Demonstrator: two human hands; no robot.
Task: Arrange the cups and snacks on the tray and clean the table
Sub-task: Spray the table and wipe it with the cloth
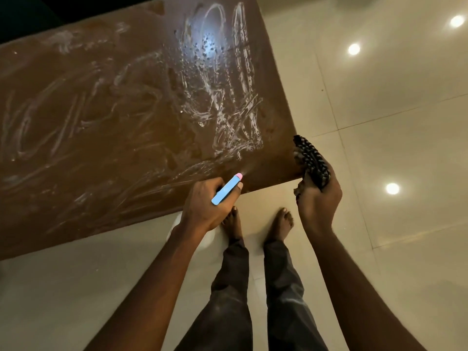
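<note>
Brown table [101,110], blue-pink sprayer [227,189]

Home: tiled floor [379,148], bare feet [281,225]

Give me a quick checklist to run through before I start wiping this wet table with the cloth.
1. Cloth in hand: ok. The right hand grips the dark knitted cloth, which sits at the table's near corner.
2. Table wetted: ok. The brown table shows white streaks and droplets across most of its top.
3. Spray bottle out of the way: not ok. The left hand holds the blue spray bottle over the table edge, nozzle aimed at the surface.
4. Cups, snacks and tray off the table: ok for the part in view; none show.
5. Floor dry underfoot: cannot tell. The glossy tiled floor reflects lights.
</note>
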